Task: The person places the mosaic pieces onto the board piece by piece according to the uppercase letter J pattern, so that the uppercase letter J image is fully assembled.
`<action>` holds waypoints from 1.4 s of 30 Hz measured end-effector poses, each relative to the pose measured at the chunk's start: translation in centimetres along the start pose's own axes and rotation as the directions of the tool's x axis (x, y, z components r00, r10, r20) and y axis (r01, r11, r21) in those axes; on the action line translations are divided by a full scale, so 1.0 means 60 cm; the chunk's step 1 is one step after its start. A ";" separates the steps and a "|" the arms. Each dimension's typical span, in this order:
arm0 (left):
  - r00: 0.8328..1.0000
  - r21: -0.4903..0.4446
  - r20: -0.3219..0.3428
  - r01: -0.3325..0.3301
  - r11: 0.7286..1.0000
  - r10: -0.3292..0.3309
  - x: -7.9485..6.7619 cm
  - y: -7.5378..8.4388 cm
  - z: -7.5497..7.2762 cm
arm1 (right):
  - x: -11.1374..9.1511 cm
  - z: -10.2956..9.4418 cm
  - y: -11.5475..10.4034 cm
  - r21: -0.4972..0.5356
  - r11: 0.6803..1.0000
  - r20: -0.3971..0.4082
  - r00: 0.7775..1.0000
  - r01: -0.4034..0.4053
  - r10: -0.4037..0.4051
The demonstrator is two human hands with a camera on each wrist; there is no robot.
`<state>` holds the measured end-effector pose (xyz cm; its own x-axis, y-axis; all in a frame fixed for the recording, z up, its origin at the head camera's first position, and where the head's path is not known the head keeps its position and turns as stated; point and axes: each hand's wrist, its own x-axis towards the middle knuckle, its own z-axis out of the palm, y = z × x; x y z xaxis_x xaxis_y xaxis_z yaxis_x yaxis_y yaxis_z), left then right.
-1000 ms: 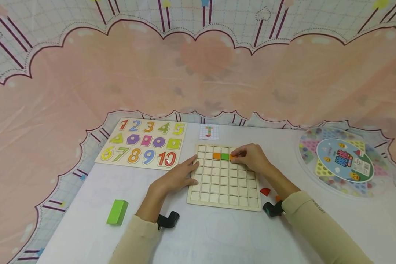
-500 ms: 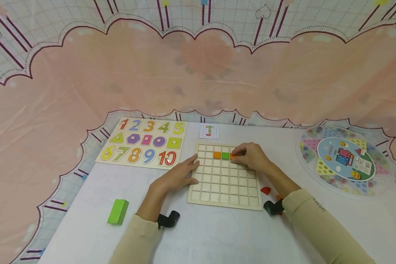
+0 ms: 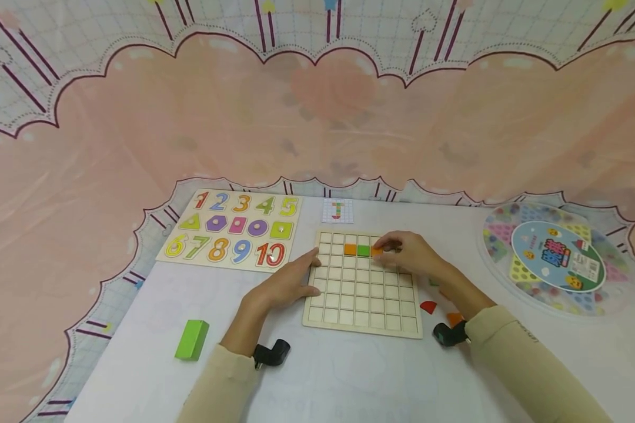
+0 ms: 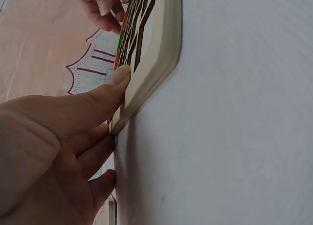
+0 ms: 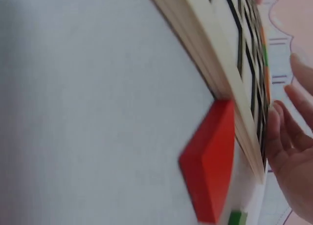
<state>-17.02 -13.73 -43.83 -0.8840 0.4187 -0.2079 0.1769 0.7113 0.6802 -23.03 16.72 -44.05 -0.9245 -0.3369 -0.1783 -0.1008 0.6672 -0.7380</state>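
Note:
A wooden grid board (image 3: 360,288) lies on the table. My left hand (image 3: 283,285) holds its left edge; in the left wrist view the thumb (image 4: 105,90) rests on the rim, the other fingers against the side. Near the board's top, an orange square tile (image 3: 350,249), a green square tile (image 3: 363,251) and another orange tile (image 3: 376,251) sit in a row. Over the right-hand orange tile my right hand (image 3: 410,252) has its fingertips right at the piece, partly hiding it. The right wrist view shows that thumb and fingers (image 5: 274,120) spread apart beside the board.
Right of the board lie a red quarter-round piece (image 3: 428,306) and an orange piece (image 3: 455,318). Behind it lies a pattern card (image 3: 337,210), with a number puzzle (image 3: 224,230) at left. A green block (image 3: 192,339) and a round clear-rimmed package (image 3: 555,258) flank the work.
My right hand has shifted slightly right, its fingers loosening at the orange tile; more loose pieces show beside that forearm. The left hand stays on the board's edge.

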 end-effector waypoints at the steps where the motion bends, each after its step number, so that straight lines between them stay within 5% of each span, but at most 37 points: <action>1: 1.000 -0.001 0.000 0.000 1.000 0.000 0.000 0.000 -0.001 | -0.003 -0.004 0.002 0.011 1.000 -0.003 1.000 0.008 -0.008; 14: 1.000 -0.015 0.000 0.009 1.000 -0.009 -0.001 0.003 -0.002 | -0.064 -0.086 0.020 -0.006 0.995 -0.053 0.993 0.104 -0.104; 21: 1.000 -0.012 -0.005 0.010 1.000 -0.010 0.002 0.003 -0.001 | -0.108 -0.116 0.034 -0.024 0.997 -0.046 0.996 0.071 -0.072; 33: 1.000 -0.018 -0.004 0.007 1.000 -0.007 -0.003 0.004 0.000 | -0.175 -0.101 0.083 -0.010 1.000 -0.028 0.999 0.022 -0.022; 42: 1.000 -0.011 -0.010 0.004 1.000 -0.004 -0.002 0.004 -0.001 | -0.194 -0.080 0.107 -0.083 0.996 -0.044 0.999 -0.028 0.024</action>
<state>-16.91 -13.68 -43.60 -0.8889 0.4102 -0.2038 0.1686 0.7067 0.6871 -14.67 28.13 -43.61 -0.9418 -0.2916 -0.1675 -0.1055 0.7291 -0.6763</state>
